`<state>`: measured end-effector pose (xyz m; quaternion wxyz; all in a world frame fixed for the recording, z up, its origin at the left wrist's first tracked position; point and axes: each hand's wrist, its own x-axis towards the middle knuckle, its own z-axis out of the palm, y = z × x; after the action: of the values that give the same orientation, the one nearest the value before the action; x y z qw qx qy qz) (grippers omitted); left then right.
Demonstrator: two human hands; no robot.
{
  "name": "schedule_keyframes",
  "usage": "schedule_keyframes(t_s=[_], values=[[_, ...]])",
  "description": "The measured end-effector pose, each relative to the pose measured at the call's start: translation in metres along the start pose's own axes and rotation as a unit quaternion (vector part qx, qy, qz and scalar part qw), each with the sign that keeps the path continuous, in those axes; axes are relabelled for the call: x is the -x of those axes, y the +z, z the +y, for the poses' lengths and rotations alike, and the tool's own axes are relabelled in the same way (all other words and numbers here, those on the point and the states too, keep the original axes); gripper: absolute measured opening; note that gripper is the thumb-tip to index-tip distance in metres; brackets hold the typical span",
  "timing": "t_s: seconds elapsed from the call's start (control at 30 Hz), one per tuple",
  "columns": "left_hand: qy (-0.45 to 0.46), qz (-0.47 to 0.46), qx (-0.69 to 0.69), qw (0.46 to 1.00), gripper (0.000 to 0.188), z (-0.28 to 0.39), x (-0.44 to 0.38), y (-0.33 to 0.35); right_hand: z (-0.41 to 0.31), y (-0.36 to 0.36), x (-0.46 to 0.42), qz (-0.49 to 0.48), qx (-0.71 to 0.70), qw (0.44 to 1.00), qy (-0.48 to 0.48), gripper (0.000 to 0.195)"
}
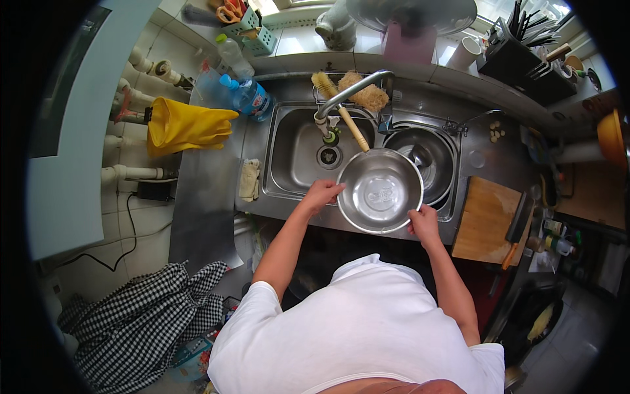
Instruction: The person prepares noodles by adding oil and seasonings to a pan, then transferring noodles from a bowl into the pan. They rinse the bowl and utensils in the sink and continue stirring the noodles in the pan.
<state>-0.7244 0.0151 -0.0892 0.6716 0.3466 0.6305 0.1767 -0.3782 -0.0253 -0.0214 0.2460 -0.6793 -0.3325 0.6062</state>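
A stainless steel bowl (380, 191) is held level over the front edge of the double sink (275, 147). My left hand (324, 193) grips its left rim, and my right hand (424, 221) grips its lower right rim. Behind the bowl, a wooden-handled brush (352, 125) leans beside a loofah scrubber (366, 91). The curved faucet (357, 88) reaches over the left basin. In the right basin sits a larger metal pan (440, 143) with a ladle (420, 156) in it; the bowl partly hides that pan.
To the right lie a wooden cutting board (480, 216) and a cleaver (518, 226). Left of the sink are a folded cloth (250, 180), yellow rubber gloves (189, 127) and a blue-capped bottle (253, 101). Garlic cloves (496, 132) lie on the counter.
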Motion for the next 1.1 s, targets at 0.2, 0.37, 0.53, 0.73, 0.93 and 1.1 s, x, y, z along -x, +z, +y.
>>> schedule_keyframes(t_s=[0.2, 0.37, 0.53, 0.73, 0.93, 1.1], values=[[0.003, 0.119, 0.029, 0.993, 0.033, -0.016, 0.004, -0.04, -0.021, 0.041, -0.057, -0.087, 0.055, 0.993, -0.058, 0.024], [0.036, 0.226, -0.069, 0.971, 0.031, 0.013, 0.002, -0.055, -0.053, 0.056, -0.127, 0.028, -0.02, 0.996, -0.086, 0.064], [0.028, 0.275, -0.115, 0.954, 0.033, 0.02, -0.01, -0.065, -0.094, 0.05, -0.193, 0.01, -0.247, 0.966, -0.073, 0.045], [0.018, 0.286, -0.115, 0.951, 0.032, 0.019, -0.017, -0.071, -0.077, 0.071, -0.206, 0.049, -0.261, 0.959, -0.101, 0.031], [0.021, 0.282, -0.089, 0.955, 0.03, 0.028, -0.02, -0.068, -0.077, 0.07, -0.195, 0.038, -0.24, 0.965, -0.1, 0.031], [0.017, 0.279, -0.084, 0.957, 0.029, 0.028, -0.026, -0.069, -0.078, 0.075, -0.201, 0.062, -0.241, 0.964, -0.095, 0.032]])
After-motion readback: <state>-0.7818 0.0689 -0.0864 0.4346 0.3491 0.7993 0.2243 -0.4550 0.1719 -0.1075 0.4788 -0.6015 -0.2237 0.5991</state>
